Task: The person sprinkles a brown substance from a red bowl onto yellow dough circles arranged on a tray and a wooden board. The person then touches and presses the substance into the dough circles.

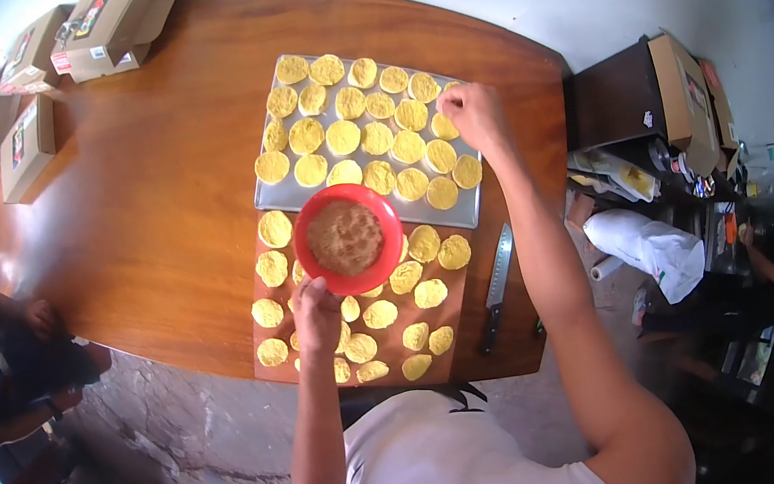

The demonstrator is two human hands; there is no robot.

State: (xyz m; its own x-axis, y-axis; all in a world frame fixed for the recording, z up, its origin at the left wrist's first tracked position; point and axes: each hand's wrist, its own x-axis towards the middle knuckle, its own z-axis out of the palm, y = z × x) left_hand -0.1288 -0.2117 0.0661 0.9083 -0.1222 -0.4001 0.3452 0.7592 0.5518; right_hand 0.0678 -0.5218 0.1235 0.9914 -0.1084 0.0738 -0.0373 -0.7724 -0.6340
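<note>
Left hand (315, 314) gripping red bowl (348, 238) of brown crumbs; keep it level. Right hand (473, 115) pinching over baking tray (270, 196): sprinkle evenly across yellow rounds (342, 137).

Left hand (316, 316) gripping; right hand (474, 117) pinching.

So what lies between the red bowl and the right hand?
In the head view, yellow slices on the metal tray lie between the red bowl and the right hand.

Box labels (90, 15) seem too blurred to read.
</note>
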